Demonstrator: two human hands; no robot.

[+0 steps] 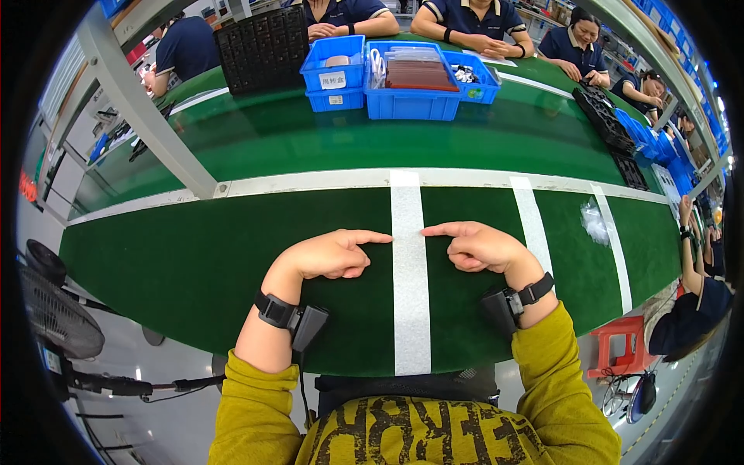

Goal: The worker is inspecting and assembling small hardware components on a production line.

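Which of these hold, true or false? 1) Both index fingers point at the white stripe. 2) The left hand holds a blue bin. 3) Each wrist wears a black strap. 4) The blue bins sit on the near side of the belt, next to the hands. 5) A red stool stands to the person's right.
1) True: the left hand and right hand point their index fingers inward at the white stripe.
2) False: it holds nothing and rests on the green belt.
3) True: a black strap is on each wrist.
4) False: the blue bins sit on the far side, by the seated workers.
5) True: the red stool is at lower right.
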